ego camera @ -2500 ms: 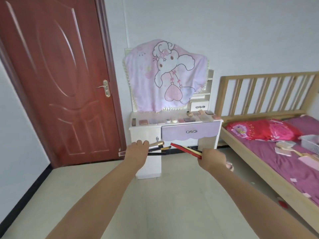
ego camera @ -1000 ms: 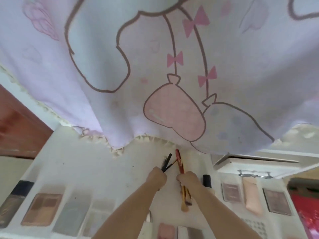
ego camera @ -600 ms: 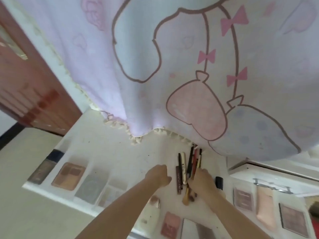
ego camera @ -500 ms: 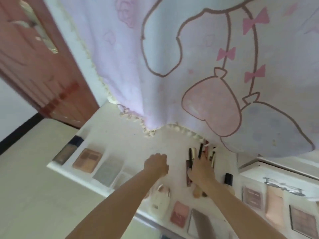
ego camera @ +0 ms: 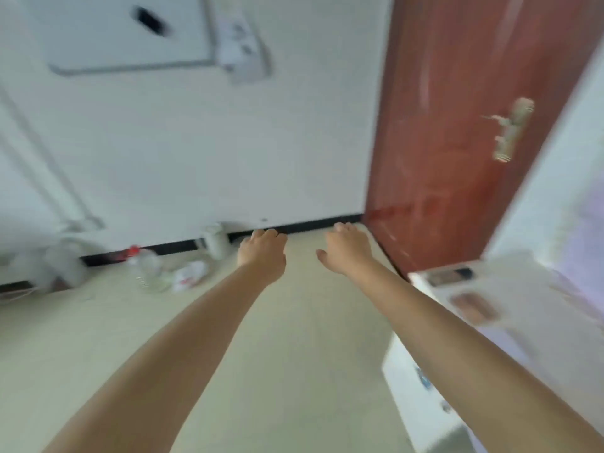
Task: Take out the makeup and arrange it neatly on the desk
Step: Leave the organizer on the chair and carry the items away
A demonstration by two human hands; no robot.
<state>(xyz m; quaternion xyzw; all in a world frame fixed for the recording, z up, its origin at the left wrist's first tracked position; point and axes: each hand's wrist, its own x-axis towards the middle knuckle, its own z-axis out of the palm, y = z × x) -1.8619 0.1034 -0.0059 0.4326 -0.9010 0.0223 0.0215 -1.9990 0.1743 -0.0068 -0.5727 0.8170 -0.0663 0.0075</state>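
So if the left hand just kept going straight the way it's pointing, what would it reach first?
The left hand is empty and points at the black baseboard under the white wall. Nothing shows between them, though the picture is blurred and depth is hard to judge.

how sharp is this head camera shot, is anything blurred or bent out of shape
Head view: motion blur smears nearly everything, worst on the door handle, the plastic bottle and the desk; both forearms, the left hand and the right hand stay clearer; wide-angle distortion tilts the door; soft, even light.
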